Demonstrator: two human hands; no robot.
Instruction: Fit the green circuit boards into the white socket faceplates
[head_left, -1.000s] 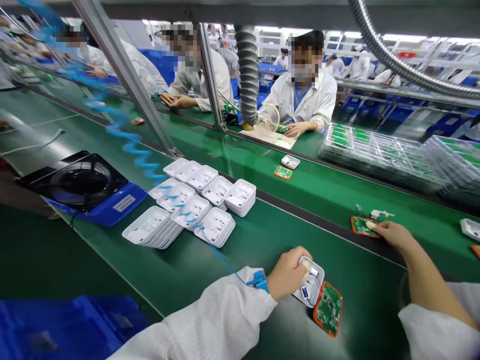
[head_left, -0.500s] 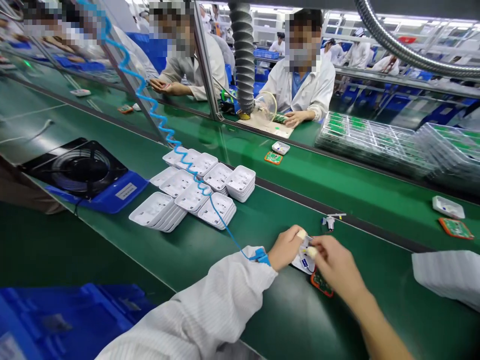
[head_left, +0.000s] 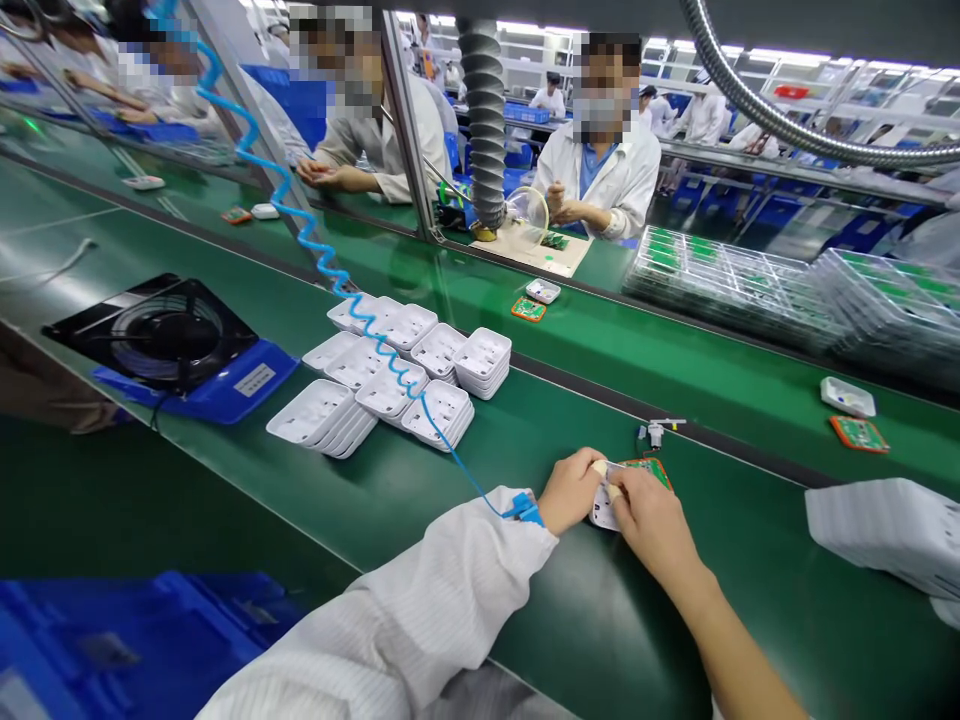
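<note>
On the bench (head_left: 750, 500), in the head view, the left hand (head_left: 574, 492) grips the white case (head_left: 604, 512) at its left side. The right hand (head_left: 651, 515) has bent fingers at the case's right side; whether they hold a part cannot be told. The orange-rimmed board (head_left: 656, 470) lies just beyond the case, partly covered by the right hand. A small connector (head_left: 657, 432) lies behind the board, near the belt (head_left: 720, 360). Case stacks (head_left: 394, 380) stand to the left, near the fan (head_left: 176, 340). A blue cord (head_left: 322, 250) leads to the left wrist.
</note>
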